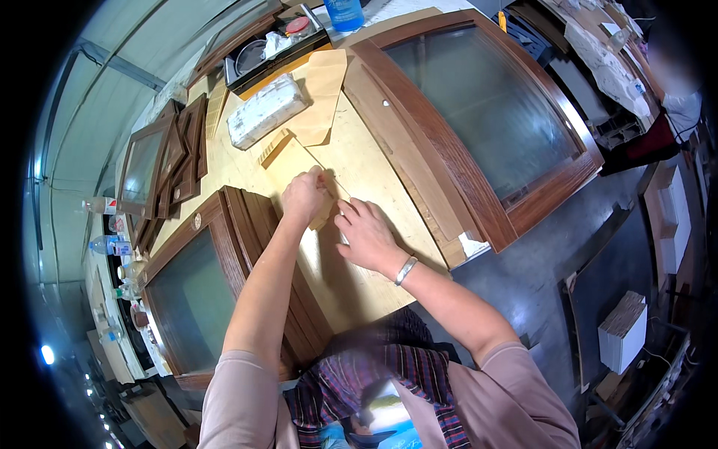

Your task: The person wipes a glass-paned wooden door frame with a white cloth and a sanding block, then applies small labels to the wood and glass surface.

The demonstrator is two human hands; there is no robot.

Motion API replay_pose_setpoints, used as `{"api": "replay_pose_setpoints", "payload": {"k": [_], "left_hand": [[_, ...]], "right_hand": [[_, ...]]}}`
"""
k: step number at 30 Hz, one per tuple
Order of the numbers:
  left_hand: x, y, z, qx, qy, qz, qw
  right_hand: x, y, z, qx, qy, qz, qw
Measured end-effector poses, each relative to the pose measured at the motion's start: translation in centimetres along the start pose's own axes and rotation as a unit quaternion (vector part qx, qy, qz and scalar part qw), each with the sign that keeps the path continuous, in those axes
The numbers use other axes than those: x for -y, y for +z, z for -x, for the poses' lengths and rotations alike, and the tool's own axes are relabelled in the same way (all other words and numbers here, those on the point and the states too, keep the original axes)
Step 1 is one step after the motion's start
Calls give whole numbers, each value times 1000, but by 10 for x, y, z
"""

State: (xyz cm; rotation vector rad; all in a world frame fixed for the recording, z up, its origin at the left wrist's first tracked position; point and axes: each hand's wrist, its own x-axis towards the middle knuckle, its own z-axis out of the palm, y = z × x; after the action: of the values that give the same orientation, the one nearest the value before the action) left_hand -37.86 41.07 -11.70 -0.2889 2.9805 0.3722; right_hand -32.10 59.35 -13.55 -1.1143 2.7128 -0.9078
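Two bare hands come together over the table (374,153), and I work through them from afar. My left hand (303,196) is curled, fingertips apparently pinching a tan sheet (322,217) that lies between both hands, back from the table's near edge. My right hand (366,233) sits beside it, fingers bent; I cannot tell whether they grasp or merely press. Uneven pulling could crease or tear the sheet, since it looks thin. My left forearm, swung outward, could knock the stacked frames (250,251) at the table's near left corner; a careless right elbow might bump the glazed door (479,105) along its right edge.
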Motion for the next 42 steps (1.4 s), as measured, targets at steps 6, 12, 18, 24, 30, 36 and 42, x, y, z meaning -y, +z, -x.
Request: {"api": "replay_pose_setpoints", "payload": {"k": [6,12,18,24,30,36,42], "left_hand": [[-10,-18,3,8,-48,-35,998],[-7,-59,15,3,-4,97,995],[-11,-141,171,-78,267,231,932],[137,-158,322,-273,0,161,949],[285,-168,459,-365,-319,-58,873],[329,-127,494,-354,-328,108,869],[324,-131,510,-388,-204,70,896]], "right_hand": [[0,-4,-5,20,13,9,1000],[6,-8,1,30,-2,-10,999],[68,-23,35,-33,-118,-84,989],[146,-50,41,100,-320,-55,941],[186,-42,40,175,-335,-18,926],[206,-42,47,164,-300,30,939],[192,-37,70,25,-302,72,950]]}}
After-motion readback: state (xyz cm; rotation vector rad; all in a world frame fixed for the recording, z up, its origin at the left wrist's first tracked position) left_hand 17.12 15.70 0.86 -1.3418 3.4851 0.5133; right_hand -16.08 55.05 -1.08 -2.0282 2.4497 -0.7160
